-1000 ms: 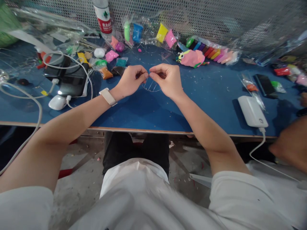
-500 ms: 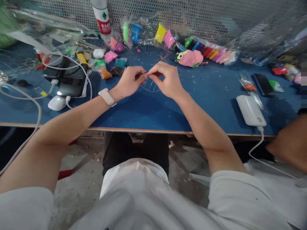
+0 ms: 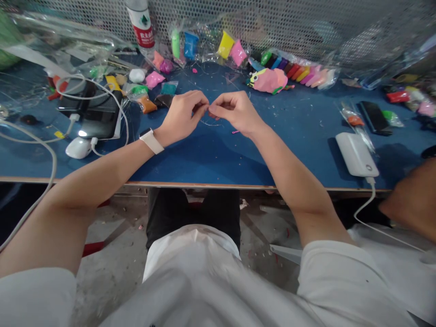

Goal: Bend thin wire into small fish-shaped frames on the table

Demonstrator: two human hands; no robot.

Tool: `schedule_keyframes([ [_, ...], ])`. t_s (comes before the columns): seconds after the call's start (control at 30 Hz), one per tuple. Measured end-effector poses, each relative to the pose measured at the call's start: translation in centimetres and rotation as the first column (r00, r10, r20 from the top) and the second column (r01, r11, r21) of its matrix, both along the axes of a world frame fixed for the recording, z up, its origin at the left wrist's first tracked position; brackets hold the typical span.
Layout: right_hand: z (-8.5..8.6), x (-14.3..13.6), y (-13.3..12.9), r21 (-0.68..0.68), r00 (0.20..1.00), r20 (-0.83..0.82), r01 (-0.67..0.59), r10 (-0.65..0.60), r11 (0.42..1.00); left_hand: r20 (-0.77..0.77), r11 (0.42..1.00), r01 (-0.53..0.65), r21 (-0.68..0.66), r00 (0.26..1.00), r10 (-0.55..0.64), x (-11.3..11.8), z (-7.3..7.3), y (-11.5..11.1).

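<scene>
My left hand (image 3: pixel 188 112) and my right hand (image 3: pixel 238 111) meet over the blue table, thumbs and forefingers pinched with the tips almost touching. Whatever is between the fingertips is too small to make out. A thin pink strip (image 3: pixel 235 132) shows just under my right hand; I cannot tell if it lies on the table or hangs from the fingers. Beyond the right hand lies a pink clay figure (image 3: pixel 270 81) with a yellow-green face and a round eye. Left of my left hand are an orange clay packet (image 3: pixel 147 105) and a dark packet (image 3: pixel 165 100).
Bagged clay sticks (image 3: pixel 299 72), yellow (image 3: pixel 225 44) and blue (image 3: pixel 191 45) packets and a water bottle (image 3: pixel 141 25) line the mesh at the back. Cables and a black device (image 3: pixel 102 113) lie left. A white power bank (image 3: pixel 356 155), a phone (image 3: pixel 374 118) and another person's arm (image 3: pixel 412 200) are right.
My right hand has turned slightly and its fingers curl more, with the tips a little lower. The thin pink strip has come into view beneath it. My left hand has barely moved.
</scene>
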State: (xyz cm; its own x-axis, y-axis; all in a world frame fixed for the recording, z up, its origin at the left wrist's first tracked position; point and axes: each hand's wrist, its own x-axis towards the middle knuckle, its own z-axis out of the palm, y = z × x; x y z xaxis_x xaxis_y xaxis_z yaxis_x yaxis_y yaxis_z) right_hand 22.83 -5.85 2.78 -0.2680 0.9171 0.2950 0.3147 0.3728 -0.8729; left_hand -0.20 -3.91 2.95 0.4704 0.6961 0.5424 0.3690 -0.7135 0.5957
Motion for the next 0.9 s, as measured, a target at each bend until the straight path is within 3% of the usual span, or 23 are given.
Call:
schedule_keyframes([
  [0.23,0.7,0.3,-0.7,0.203,0.982,0.176,0.025,-0.061,0.979,0.010,1.000,0.014,-0.015,1.000,-0.013,-0.2,-0.2,0.5],
  [0.53,0.6,0.2,-0.8,0.333,0.949,0.295,0.009,-0.114,0.943,0.027,0.999,0.029,-0.038,0.999,-0.027,-0.2,-0.7,0.7],
  [0.77,-0.3,0.5,0.2,0.137,0.992,0.125,-0.019,0.002,0.990,0.015,1.000,-0.002,0.002,1.000,0.002,-0.3,-0.2,0.4],
  [0.9,-0.7,0.5,0.4,0.130,0.995,0.097,-0.006,-0.007,0.992,0.038,1.000,0.000,-0.018,0.999,0.001,-0.4,-0.1,0.4],
])
